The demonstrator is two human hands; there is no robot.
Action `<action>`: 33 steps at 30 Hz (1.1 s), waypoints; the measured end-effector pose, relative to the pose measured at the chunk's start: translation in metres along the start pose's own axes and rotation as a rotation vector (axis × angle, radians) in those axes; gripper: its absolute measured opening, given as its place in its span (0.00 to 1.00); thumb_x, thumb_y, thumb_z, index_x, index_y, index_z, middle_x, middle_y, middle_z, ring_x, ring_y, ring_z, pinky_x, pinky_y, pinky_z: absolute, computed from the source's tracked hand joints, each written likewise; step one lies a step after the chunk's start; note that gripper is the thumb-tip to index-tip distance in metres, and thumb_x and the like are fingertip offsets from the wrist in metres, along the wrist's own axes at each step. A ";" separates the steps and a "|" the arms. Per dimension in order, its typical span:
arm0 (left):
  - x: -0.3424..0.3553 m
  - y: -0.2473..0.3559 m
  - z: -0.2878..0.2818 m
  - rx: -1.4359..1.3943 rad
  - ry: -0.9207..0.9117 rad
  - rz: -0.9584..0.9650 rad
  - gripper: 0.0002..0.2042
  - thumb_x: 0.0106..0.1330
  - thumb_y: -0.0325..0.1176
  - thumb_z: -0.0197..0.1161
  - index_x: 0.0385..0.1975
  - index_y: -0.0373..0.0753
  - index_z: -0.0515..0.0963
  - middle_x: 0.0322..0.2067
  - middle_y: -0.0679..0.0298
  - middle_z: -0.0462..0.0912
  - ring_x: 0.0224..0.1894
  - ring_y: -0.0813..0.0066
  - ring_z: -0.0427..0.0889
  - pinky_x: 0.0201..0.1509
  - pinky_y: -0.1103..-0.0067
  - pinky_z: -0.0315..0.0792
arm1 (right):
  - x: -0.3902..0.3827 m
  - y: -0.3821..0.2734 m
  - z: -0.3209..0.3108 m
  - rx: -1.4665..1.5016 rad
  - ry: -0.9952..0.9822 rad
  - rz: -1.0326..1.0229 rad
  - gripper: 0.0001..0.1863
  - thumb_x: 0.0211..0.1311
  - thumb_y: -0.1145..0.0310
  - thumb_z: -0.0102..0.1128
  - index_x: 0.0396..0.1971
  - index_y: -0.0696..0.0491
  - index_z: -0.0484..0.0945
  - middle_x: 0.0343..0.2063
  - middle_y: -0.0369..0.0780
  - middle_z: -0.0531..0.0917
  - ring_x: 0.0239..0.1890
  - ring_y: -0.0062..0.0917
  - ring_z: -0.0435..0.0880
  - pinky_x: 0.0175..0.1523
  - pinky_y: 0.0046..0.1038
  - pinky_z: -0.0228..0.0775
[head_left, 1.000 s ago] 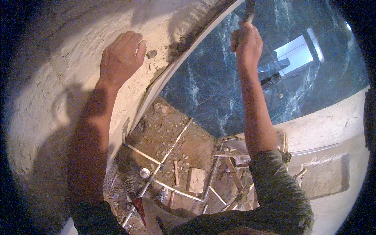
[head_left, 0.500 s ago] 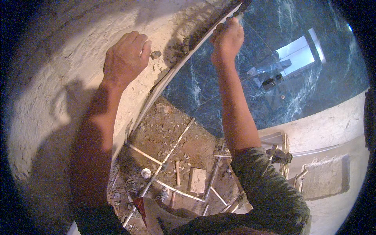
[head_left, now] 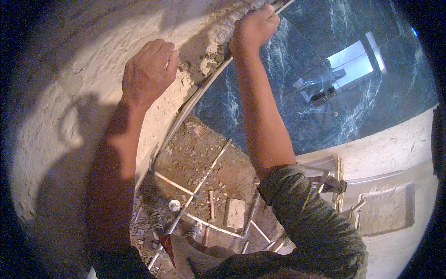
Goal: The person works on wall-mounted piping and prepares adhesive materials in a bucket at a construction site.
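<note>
My left hand (head_left: 151, 72) is closed in a fist against the rough, pale wall (head_left: 93, 60). What it holds, if anything, is hidden. Grey, wet-looking mortar (head_left: 204, 49) is smeared on the wall to its right. Further right, my right hand (head_left: 254, 29) is closed at the upper edge of the glossy dark-blue tiles (head_left: 288, 60), which have white veins. Its fingers are curled at the gap between the tiles and the wall, and I cannot see what is inside them. A thin pale edge (head_left: 195, 97) runs along the gap below the hand.
Far below, rubble-strewn ground (head_left: 204, 153) shows between pale poles (head_left: 211, 167). A hammer (head_left: 212, 204), a pale block (head_left: 234, 213) and a small white round container (head_left: 174, 205) are down there. A pale ledge (head_left: 399, 132) borders the tiles at right, near a recessed rectangular panel (head_left: 388, 209).
My right hand has moved left, from over the tiles toward the wall. More grey mortar shows on the wall between the hands. My left hand stays in place.
</note>
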State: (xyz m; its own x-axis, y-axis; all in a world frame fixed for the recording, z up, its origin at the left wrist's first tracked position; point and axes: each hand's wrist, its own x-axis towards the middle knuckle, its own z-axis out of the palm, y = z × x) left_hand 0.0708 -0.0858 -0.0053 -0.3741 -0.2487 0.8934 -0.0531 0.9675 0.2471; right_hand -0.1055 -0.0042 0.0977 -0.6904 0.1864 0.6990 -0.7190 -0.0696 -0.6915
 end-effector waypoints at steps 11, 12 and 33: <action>0.000 -0.002 0.001 0.026 -0.030 -0.001 0.07 0.62 0.35 0.61 0.32 0.39 0.78 0.30 0.57 0.80 0.33 0.56 0.80 0.36 0.69 0.76 | 0.032 0.018 -0.020 -0.265 -0.073 -0.363 0.19 0.66 0.58 0.48 0.31 0.61 0.75 0.28 0.47 0.78 0.33 0.37 0.76 0.42 0.39 0.66; 0.000 -0.002 0.001 0.033 -0.035 0.002 0.07 0.62 0.35 0.61 0.32 0.39 0.78 0.30 0.57 0.80 0.33 0.56 0.80 0.36 0.69 0.76 | 0.036 0.019 -0.021 -0.337 -0.086 -0.425 0.19 0.66 0.57 0.48 0.31 0.60 0.76 0.29 0.48 0.79 0.35 0.40 0.77 0.44 0.41 0.65; -0.002 -0.004 0.003 0.011 0.004 0.013 0.07 0.61 0.34 0.62 0.32 0.38 0.78 0.31 0.57 0.80 0.34 0.57 0.81 0.37 0.69 0.76 | 0.051 -0.052 -0.094 -0.503 -0.346 -0.406 0.19 0.63 0.59 0.53 0.25 0.63 0.75 0.17 0.40 0.77 0.20 0.22 0.73 0.29 0.30 0.66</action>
State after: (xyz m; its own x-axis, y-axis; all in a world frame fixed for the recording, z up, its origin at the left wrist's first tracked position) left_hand 0.0687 -0.0887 -0.0093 -0.3709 -0.2362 0.8981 -0.0587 0.9711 0.2312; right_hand -0.0957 0.1008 0.1528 -0.4234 -0.2242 0.8778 -0.8571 0.4128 -0.3080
